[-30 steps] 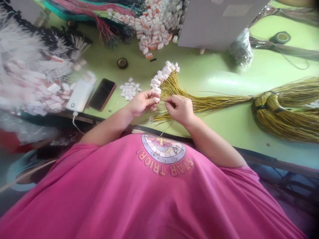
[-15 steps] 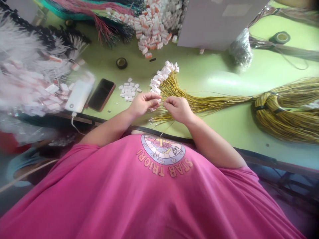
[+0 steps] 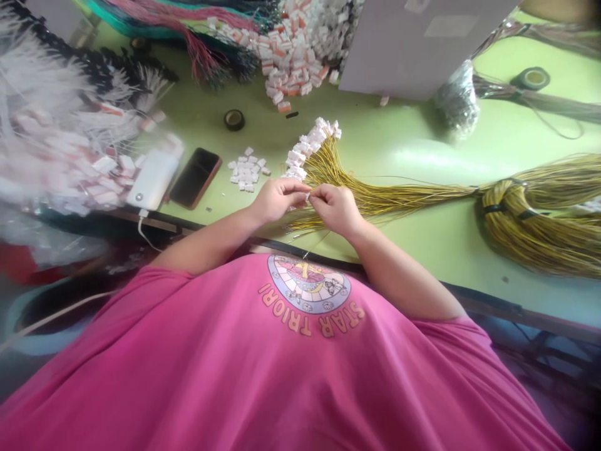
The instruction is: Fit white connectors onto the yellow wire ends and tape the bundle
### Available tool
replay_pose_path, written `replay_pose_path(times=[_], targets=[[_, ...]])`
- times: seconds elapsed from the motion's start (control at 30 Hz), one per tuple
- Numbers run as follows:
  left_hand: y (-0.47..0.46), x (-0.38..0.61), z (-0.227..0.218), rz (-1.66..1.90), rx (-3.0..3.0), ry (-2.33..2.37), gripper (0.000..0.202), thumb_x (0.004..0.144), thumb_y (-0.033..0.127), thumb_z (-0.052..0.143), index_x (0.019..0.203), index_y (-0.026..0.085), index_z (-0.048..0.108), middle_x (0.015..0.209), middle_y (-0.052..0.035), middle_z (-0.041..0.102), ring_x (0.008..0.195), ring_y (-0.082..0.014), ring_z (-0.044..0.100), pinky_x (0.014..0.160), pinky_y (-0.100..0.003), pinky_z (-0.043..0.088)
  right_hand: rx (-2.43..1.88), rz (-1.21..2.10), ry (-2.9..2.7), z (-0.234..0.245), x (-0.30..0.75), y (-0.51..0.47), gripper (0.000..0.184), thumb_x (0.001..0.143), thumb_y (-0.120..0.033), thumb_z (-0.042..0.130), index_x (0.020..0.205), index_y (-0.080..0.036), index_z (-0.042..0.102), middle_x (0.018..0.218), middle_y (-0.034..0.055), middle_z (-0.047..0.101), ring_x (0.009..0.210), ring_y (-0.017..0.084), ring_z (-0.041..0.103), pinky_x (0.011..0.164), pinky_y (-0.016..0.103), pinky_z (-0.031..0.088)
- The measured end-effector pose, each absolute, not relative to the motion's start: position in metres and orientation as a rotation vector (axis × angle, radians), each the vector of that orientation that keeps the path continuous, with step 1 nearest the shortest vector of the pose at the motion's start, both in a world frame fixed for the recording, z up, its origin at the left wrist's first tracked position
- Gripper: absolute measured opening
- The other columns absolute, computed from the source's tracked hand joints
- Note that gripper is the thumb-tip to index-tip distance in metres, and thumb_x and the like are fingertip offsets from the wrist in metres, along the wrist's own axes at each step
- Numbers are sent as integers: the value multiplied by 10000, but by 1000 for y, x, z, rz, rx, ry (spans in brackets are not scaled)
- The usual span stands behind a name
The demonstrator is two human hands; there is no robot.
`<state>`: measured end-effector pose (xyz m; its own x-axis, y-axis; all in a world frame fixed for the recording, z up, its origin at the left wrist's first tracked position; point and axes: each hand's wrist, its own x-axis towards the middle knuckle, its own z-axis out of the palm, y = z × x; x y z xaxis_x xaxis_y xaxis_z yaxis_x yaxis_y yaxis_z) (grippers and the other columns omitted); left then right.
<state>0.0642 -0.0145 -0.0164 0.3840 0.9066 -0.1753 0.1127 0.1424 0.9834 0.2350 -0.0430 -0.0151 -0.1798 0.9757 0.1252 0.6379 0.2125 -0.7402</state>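
My left hand [image 3: 280,199] pinches a small white plastic connector [image 3: 308,196], mostly covered by the fingertips. Against it, my right hand [image 3: 335,205] is closed, thumb and finger pressed on a yellow wire that the fingers largely hide. Under and beyond both hands lies a bundle of yellow wires [image 3: 375,191]. Many of its ends carry white connectors [image 3: 307,149], fanned out past my fingertips. Other wire ends with bare metal tips [image 3: 297,236] point toward me near the table edge. Left of the fan is a small pile of loose white connectors [image 3: 247,170].
A phone [image 3: 195,178] and a white power bank [image 3: 153,181] with a cable lie at left, beside heaped white wires. A black tape roll [image 3: 233,119], orange-and-white connectors [image 3: 288,69] and a grey box [image 3: 417,50] stand farther back. Coiled yellow wire [image 3: 504,200] rests at right.
My hands have come together, fingertips now meeting at the small connector where a gap showed before. The whole view has shifted slightly.
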Motion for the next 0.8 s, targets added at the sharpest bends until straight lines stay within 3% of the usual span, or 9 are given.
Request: replay_pose_path(times=[0.2,0.33,0.5,0.67,0.8], targets=[[6,51,-15,726,1554,1067,183,786,161,640,959,133,693,740,-37,678,624,-116,623,607,-253,512,-1340,306,-2205,-19,234,-47,253,845,-186,457,927,-155,694,947,93,677,851,191,573,752,299,419],[26,54,-14,749,1755,1110,182,796,145,623,961,142,701,813,-38,692,708,-121,630,725,-277,515,-1286,349,-2630,-25,222,-49,282,867,-148,410,867,-174,690,878,81,647,813,186,529,705,295,398],[60,33,-5,710,1904,1260,229,787,148,629,1009,156,687,991,-65,682,901,-168,624,873,-321,483,-1414,316,-2677,-32,214,-41,275,904,-210,423,1073,-146,630,1040,129,599,912,219,501,769,320,388],[101,-15,-1,435,2134,1720,318,775,219,629,1088,180,675,1111,-103,657,1047,-238,572,958,-361,418,-1389,263,-2776,-37,213,-39,277,930,-194,355,910,-127,623,963,132,608,859,221,486,756,329,353],[108,-21,-2,214,2214,1716,357,810,295,582,1139,186,670,1176,-112,637,1081,-262,569,959,-375,420,-1312,230,-2799,-32,215,-41,281,931,-176,325,879,-132,598,966,136,618,843,214,483,726,322,330]])
